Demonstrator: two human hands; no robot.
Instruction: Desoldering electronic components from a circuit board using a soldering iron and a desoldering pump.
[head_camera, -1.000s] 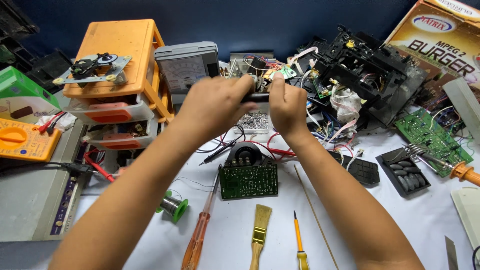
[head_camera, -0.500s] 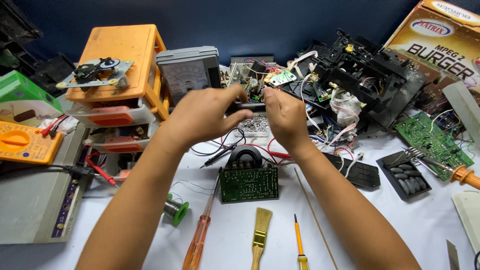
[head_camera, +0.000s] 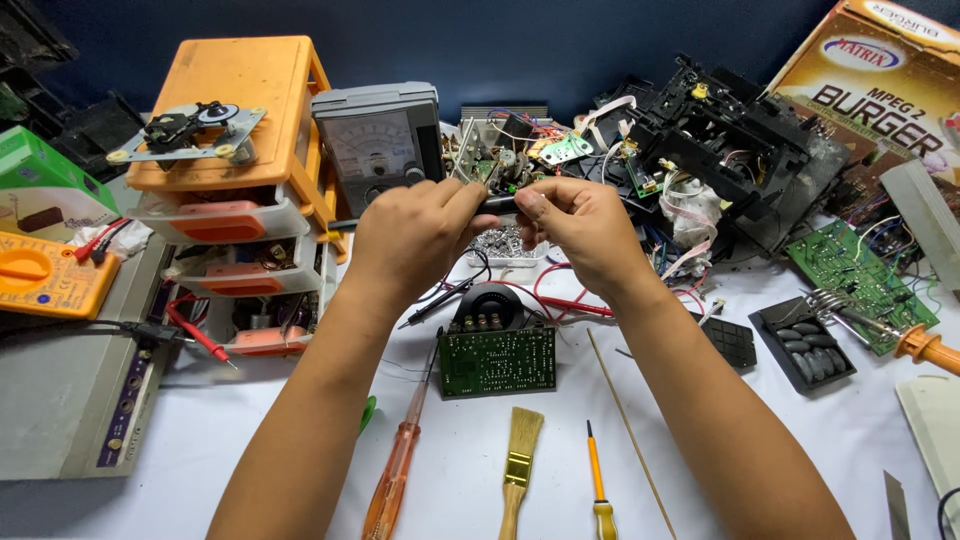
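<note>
My left hand (head_camera: 415, 232) and my right hand (head_camera: 577, 225) meet above the white bench, both pinching a short dark probe-like tool (head_camera: 499, 204) held level between the fingertips. A thin black wire (head_camera: 468, 283) hangs from it toward the table. Directly below the hands lies a green circuit board (head_camera: 497, 361) with a black round part (head_camera: 490, 305) at its far edge. Red wires (head_camera: 560, 300) curl beside it.
An orange drawer unit (head_camera: 235, 120) and an analog meter (head_camera: 378, 140) stand at back left, a yellow multimeter (head_camera: 45, 275) at far left. An orange-handled screwdriver (head_camera: 393, 480), brush (head_camera: 518, 465), small yellow screwdriver (head_camera: 598, 480) and thin stick (head_camera: 625, 425) lie in front. Dismantled black chassis (head_camera: 735, 150), green board (head_camera: 860, 275), soldering iron (head_camera: 925, 345) at right.
Both hands have drifted slightly lower and nearer to me, still joined on the dark tool. Nothing on the table has shifted.
</note>
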